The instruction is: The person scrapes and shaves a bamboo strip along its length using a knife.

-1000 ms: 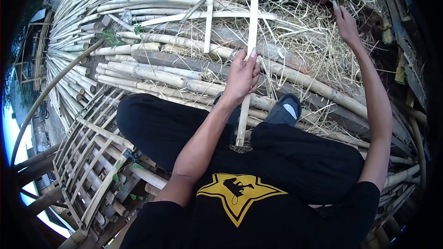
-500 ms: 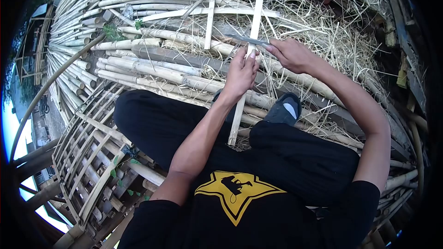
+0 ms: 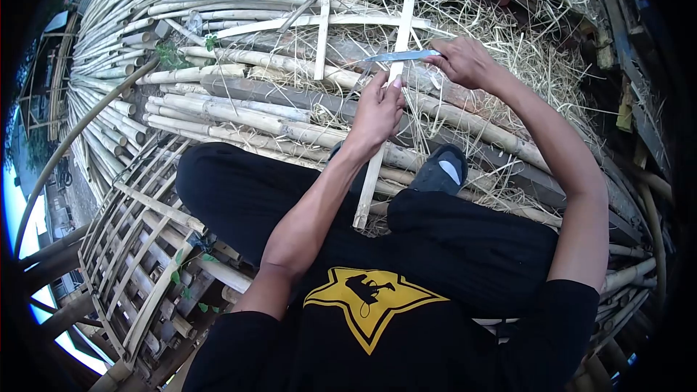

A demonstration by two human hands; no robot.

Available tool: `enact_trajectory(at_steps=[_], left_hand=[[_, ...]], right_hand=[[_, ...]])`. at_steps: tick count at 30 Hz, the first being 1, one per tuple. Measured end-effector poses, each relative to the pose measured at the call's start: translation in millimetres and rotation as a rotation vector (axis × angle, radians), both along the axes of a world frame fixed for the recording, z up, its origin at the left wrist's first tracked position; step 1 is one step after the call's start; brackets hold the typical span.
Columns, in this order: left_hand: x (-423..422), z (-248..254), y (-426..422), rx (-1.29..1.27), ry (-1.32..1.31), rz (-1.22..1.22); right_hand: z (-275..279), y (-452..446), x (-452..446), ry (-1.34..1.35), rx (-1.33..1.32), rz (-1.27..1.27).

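Note:
A long pale bamboo strip slants from the straw down toward my lap. My left hand is closed around its middle. In my right hand is the handle of a knife, whose grey blade lies across the strip just above my left fingers. The blade points left and its flat side catches the light. My right fingers hide most of the handle.
A second pale strip lies left of the held one. Bamboo poles spread ahead, with straw shavings at right. A woven bamboo lattice stands left. My sandalled foot rests on the poles.
My right hand has moved slightly up and right along the strip, and the knife blade has turned to show more of its flat side. My left hand still grips the same place.

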State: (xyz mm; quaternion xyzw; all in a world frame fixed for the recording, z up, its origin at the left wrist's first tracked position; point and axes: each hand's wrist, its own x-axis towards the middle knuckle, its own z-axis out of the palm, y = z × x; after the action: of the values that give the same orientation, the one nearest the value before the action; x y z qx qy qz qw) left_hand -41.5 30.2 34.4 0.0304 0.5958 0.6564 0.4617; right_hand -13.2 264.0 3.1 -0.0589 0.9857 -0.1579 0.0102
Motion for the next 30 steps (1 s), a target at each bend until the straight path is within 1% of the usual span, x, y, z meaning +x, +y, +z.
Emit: enact_trajectory(at_steps=[2,4,6,8,10,11,12,14,17,18,20,22,23,26,28,29,30], left_hand=[[-2.7,-0.1,0.2,0.057,-0.066,0.023],[-1.1,6.4,2.2,0.034,-0.063,0.045],[-4.2,9.2,3.1,0.072,-0.062,0.027],[-7.8,16.7,10.5,0.072,-0.038,0.03],[-2.6,17.2,5.8,0.051,-0.05,0.024],[-3.2,18.7,5.9,0.034,-0.049,0.025],[-3.1,20.0,6.5,0.038,-0.048,0.022],[-2.7,22.1,7.6,0.079,-0.058,-0.007],[4.8,30.0,-0.4,0.064,-0.041,0.017],[6.2,25.5,-1.2,0.058,-0.044,0.019],[2.1,8.9,-4.6,0.014,-0.037,0.003],[-3.3,2.8,-8.8,0.012,-0.044,-0.015],[-5.0,2.0,-7.7,-0.003,-0.063,-0.03],[-10.1,-6.9,-7.9,-0.032,-0.083,-0.058],[-9.6,-6.5,-5.0,-0.146,-0.024,-0.066],[-8.6,-6.3,-7.0,-0.112,-0.093,-0.037],[-8.1,-9.0,-8.4,-0.114,-0.101,-0.033]], right_hand=[[-0.5,2.3,-4.1,0.021,0.031,-0.008],[-0.8,6.5,-5.2,0.036,0.053,-0.022],[2.8,16.7,-12.7,0.109,0.028,-0.025],[10.1,19.0,-13.4,0.032,0.09,-0.053],[2.2,24.5,-15.0,0.083,0.137,-0.02],[-0.6,31.6,-17.5,0.154,0.116,-0.067],[5.5,41.4,-19.9,0.089,0.129,-0.047],[7.3,45.5,-22.1,0.126,0.169,-0.036],[9.6,38.1,-24.7,0.08,0.171,-0.017],[5.6,35.3,-23.0,0.128,0.153,0.005],[-2.4,26.8,-19.1,0.006,0.163,-0.038],[-15.2,18.2,-10.6,0.037,0.084,-0.1],[-18.7,17.1,-5.5,-0.008,0.073,-0.126],[-2.5,5.8,3.7,-0.196,-0.098,-0.109],[0.5,-1.8,9.8,-0.237,-0.105,-0.081],[-0.5,-4.8,12.1,-0.27,-0.108,-0.054],[-3.6,-7.1,12.7,-0.278,-0.109,-0.049]])
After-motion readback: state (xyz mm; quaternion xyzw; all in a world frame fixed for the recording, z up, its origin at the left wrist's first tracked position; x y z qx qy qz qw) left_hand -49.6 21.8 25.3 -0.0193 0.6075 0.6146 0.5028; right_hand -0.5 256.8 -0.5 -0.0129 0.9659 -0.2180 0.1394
